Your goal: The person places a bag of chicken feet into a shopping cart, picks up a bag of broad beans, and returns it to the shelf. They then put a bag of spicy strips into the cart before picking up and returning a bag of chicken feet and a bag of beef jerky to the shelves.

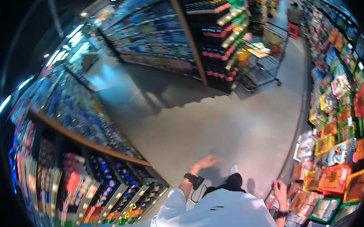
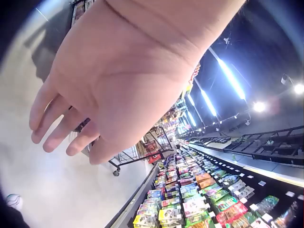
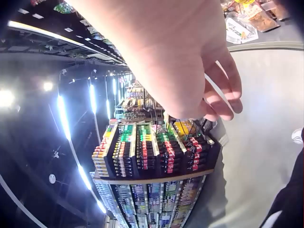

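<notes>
My left hand hangs over the grey floor, a black band on its wrist. Seen from the left wrist, the palm faces the camera with loosely bent fingers and nothing in them. My right hand is low by the right-hand display, close beside the packaged goods, in flat, brightly coloured packs. From the right wrist, that hand shows relaxed fingers that hold nothing.
A shopping cart with goods stands ahead, beside a shelf of dark bottles. Further up the aisle a person is near a red object. Another drink shelf rises on the left. Grey floor runs between the shelves.
</notes>
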The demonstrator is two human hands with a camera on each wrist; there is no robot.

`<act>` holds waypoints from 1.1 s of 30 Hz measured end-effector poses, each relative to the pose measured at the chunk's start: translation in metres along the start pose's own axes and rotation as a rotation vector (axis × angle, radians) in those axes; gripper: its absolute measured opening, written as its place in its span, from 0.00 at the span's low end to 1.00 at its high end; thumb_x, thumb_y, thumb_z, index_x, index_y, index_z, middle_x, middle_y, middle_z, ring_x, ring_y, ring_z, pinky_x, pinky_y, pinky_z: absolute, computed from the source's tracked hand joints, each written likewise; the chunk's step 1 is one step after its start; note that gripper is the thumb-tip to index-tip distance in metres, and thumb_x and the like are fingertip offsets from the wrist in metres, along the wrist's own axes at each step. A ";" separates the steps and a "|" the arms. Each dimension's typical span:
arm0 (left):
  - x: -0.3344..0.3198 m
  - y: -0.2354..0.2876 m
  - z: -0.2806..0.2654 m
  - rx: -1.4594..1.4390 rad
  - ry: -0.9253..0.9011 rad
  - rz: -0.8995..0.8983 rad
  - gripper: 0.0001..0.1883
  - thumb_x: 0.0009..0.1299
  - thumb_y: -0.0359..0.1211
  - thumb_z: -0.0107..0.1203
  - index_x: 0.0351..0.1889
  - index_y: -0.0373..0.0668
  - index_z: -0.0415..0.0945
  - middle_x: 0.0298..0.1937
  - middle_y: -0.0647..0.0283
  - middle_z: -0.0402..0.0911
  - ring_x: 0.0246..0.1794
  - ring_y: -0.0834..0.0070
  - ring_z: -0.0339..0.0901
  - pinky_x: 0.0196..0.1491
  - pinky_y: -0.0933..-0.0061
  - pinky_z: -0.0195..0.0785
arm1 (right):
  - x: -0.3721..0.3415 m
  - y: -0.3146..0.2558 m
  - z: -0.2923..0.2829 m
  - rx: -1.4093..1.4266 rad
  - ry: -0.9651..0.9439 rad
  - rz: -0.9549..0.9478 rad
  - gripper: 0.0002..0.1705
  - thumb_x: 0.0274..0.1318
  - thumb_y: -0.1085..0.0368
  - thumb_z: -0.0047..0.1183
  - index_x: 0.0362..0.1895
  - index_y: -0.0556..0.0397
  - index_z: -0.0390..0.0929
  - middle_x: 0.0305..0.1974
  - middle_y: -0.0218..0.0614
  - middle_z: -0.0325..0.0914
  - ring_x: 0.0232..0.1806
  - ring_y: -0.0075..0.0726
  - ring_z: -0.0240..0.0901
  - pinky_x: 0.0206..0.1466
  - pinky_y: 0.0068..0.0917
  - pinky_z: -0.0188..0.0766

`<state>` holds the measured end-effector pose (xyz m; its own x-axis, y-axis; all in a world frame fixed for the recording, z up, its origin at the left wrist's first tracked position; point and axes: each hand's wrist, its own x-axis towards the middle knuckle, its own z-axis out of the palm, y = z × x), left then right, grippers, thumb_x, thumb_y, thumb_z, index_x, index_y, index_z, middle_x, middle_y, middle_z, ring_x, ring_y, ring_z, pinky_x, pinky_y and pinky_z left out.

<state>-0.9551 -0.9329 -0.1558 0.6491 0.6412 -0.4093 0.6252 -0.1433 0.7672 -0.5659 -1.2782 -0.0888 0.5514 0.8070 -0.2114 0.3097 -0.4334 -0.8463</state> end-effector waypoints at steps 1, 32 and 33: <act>0.029 0.009 -0.006 0.045 -0.012 0.040 0.22 0.78 0.50 0.53 0.55 0.42 0.79 0.46 0.58 0.85 0.47 0.69 0.79 0.51 0.62 0.73 | 0.017 -0.022 -0.014 -0.053 0.005 0.009 0.13 0.71 0.66 0.50 0.44 0.63 0.83 0.31 0.39 0.85 0.34 0.29 0.82 0.42 0.28 0.78; 0.571 0.709 -0.256 -0.482 0.395 1.390 0.09 0.79 0.33 0.53 0.40 0.37 0.72 0.38 0.50 0.79 0.37 0.60 0.80 0.41 0.62 0.78 | 0.799 -0.085 -0.278 0.140 -0.150 -0.028 0.13 0.75 0.63 0.49 0.47 0.61 0.81 0.37 0.33 0.85 0.42 0.25 0.81 0.49 0.24 0.75; 0.582 0.715 -0.267 -0.460 0.346 1.440 0.08 0.78 0.33 0.53 0.40 0.37 0.72 0.38 0.50 0.79 0.36 0.60 0.80 0.41 0.62 0.77 | 0.823 -0.100 -0.273 0.142 -0.192 -0.054 0.14 0.75 0.63 0.48 0.48 0.60 0.81 0.37 0.36 0.86 0.42 0.27 0.83 0.49 0.26 0.77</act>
<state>-0.2461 -0.4604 0.2864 0.3953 0.3161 0.8625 -0.6423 -0.5762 0.5055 0.0685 -0.6801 -0.0443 0.3755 0.8947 -0.2420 0.2154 -0.3382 -0.9161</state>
